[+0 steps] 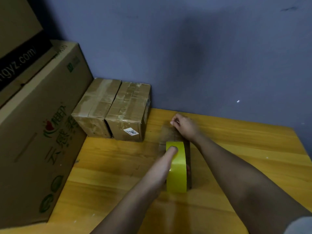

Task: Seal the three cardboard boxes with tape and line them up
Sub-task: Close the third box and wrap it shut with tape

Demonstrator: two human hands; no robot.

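Observation:
Two small cardboard boxes stand side by side against the blue wall at the back left, both covered with clear tape: the left box (94, 107) and the right box (130, 110), which has a white label on its front. They touch each other. I see no other small box. My left hand (166, 163) grips a yellow tape roll (177, 173) held on edge above the wooden table (244, 149), thumb on its top. My right hand (184, 126) pinches the free end of a clear tape strip (170, 134) drawn out from the roll toward the wall.
A large printed cardboard carton (38, 132) fills the left side, with another carton (15, 39) stacked on it. The blue wall (202, 56) bounds the table at the back. The table's right edge runs down at the far right.

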